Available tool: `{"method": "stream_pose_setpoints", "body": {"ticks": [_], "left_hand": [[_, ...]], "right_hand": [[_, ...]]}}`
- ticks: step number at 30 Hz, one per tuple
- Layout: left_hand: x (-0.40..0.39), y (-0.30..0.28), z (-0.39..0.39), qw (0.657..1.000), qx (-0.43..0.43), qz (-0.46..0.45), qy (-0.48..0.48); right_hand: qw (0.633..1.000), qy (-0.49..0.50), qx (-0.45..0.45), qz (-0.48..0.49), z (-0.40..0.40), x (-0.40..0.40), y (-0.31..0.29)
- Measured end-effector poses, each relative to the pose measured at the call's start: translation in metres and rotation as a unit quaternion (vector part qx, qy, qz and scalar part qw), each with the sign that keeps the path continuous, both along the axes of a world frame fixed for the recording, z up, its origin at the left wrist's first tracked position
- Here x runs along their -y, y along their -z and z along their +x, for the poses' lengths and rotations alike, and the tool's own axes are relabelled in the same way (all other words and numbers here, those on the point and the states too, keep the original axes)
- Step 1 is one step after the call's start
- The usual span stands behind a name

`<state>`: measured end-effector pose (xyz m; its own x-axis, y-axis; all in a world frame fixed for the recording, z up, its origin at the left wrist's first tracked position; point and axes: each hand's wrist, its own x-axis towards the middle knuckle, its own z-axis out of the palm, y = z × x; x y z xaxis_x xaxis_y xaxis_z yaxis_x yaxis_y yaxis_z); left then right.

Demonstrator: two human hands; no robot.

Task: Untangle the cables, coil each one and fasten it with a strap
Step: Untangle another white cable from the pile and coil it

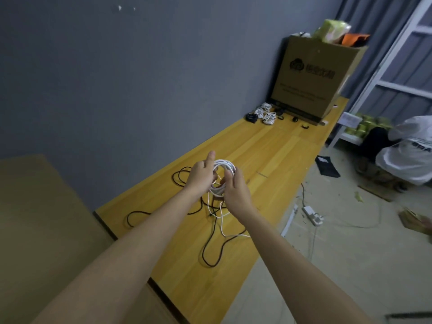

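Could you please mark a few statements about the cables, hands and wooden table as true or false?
1. Both hands, left hand and right hand, hold the coiled white cable. True.
2. The loose black cable is strapped in a coil. False: it sprawls uncoiled across the yellow wooden table.
3. The brown cardboard box stands at the table's far end. True.
4. The white cable's tail is fully wound. False: it trails onto the table.

Hands: left hand (201,172) and right hand (236,188) grip a white cable coil (223,165) above the table (275,148).
Loose: black cable (211,251) sprawls beneath.
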<state>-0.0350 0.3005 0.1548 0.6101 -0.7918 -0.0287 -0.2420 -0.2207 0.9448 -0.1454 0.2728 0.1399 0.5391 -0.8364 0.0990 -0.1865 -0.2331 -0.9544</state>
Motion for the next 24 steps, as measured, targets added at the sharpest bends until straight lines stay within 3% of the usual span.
{"method": "stream_pose_setpoints", "body": {"ticks": [4, 9, 15, 24], "left_hand": [[-0.002, -0.011, -0.026, 0.998, 0.051, -0.029, 0.022], [0.002, -0.016, -0.056, 0.990, 0.109, 0.009, 0.094], [0.045, -0.014, -0.086, 0.988, 0.121, 0.048, 0.082], [0.142, -0.014, -0.167, 0.975, 0.201, 0.048, 0.085]], "right_hand": [[0.998, 0.031, 0.000, -0.049, -0.013, 0.014, -0.006], [1.000, -0.003, -0.022, 0.010, -0.036, 0.037, -0.008], [0.996, -0.059, 0.018, 0.068, -0.088, 0.077, -0.011], [0.998, 0.029, 0.046, 0.015, -0.165, 0.164, -0.013]]}}
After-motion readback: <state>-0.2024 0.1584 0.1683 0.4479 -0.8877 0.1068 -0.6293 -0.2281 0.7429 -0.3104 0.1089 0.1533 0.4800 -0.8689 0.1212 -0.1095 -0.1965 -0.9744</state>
